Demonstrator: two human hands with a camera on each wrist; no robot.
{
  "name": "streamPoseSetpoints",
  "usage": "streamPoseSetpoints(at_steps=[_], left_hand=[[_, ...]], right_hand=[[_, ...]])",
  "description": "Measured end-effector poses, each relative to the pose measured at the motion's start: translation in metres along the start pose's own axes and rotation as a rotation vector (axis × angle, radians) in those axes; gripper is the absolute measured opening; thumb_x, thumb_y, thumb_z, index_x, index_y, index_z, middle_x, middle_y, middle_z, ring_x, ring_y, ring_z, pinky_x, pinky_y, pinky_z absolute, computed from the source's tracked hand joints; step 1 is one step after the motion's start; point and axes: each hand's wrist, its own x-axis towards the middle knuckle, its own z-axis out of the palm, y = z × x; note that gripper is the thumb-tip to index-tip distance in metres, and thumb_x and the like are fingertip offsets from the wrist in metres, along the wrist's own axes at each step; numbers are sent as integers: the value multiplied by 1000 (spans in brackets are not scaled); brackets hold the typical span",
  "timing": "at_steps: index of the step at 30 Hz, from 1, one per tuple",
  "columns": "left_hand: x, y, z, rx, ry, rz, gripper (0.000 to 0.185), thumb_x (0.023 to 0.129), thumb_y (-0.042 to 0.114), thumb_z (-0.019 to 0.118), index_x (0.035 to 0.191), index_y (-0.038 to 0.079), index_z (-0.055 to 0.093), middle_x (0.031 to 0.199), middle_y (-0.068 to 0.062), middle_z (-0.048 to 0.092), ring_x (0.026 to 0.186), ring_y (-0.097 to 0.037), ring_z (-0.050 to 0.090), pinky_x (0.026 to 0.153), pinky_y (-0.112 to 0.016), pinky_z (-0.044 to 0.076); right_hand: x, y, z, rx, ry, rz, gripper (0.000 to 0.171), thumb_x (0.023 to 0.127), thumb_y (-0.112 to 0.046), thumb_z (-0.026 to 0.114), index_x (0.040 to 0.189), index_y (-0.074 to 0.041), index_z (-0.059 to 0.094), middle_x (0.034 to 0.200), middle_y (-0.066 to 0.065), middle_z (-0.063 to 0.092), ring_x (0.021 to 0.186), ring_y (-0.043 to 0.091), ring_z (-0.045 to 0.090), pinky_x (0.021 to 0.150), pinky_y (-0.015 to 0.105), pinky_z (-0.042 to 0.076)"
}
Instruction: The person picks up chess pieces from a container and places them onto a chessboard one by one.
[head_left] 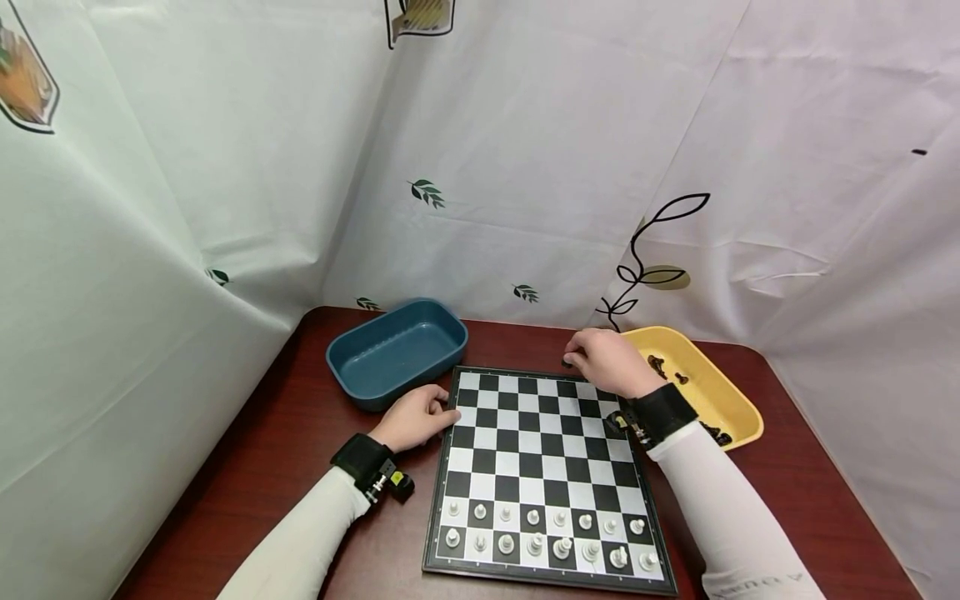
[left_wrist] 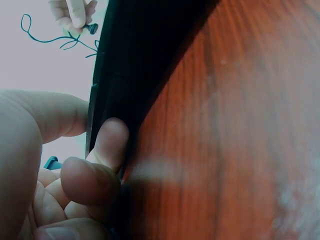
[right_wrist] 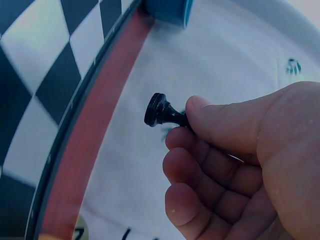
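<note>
A black-and-white chessboard (head_left: 528, 442) lies flat on the table, with white chess pieces (head_left: 562, 547) in two rows along its near side. My right hand (head_left: 606, 362) is over the board's far right corner. Between its thumb and forefinger it pinches a black chess piece (right_wrist: 161, 110); the wide round base shows in the right wrist view, while the fingertips hide the top. At the board's left edge, my left hand (head_left: 416, 417) holds the frame, thumb over the rim and fingers curled against the side.
Right of the board stands a yellow tray (head_left: 731, 408) with several black chess pieces (head_left: 657, 365) in it. A dark blue tray (head_left: 397, 354) sits at the back left, close to the left hand. White printed cloth (head_left: 480, 233) hangs behind the red-brown table (head_left: 262, 467).
</note>
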Motion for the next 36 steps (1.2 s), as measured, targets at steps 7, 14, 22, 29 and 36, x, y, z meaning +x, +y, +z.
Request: streamPoseSetpoints(at_steps=[7,14,22,29,36], left_hand=[[2,-9,0,-22,-1,67,56,103,39,79,134,-6,64,72,2,65,51,-15,60,56,-32,52],[-1,1,0,-4,5,-5,48,104,30,79,136,-3,65,72,1,65,51,-15,59,59,-33,52],[1,-2,0,-7,-2,14,49,104,32,79,135,-4,65,72,1,65,51,-15,59,58,-32,52],[3,-11,1,-40,2,76,55,103,39,80,133,-5,65,71,1,65,50,-16,60,56,-33,53],[6,-13,3,-18,6,43,53,102,35,80,133,-5,65,72,1,65,51,-16,60,56,-33,52]], right_hand=[[10,-22,14,-18,-23,-72,6,105,-15,80,105,-9,81,97,3,76,89,22,73,84,46,61],[17,-43,27,-23,-67,-101,8,106,-18,79,108,-10,81,100,3,76,92,21,72,86,43,61],[26,-58,38,-24,-88,-167,5,106,-17,80,106,-12,82,98,0,75,89,17,70,83,40,60],[33,-65,47,-25,-119,-185,5,105,-16,80,105,-12,82,97,-1,75,86,15,68,82,38,59],[34,-68,51,-30,-136,-184,4,105,-16,81,105,-12,82,98,0,75,88,17,69,83,39,59]])
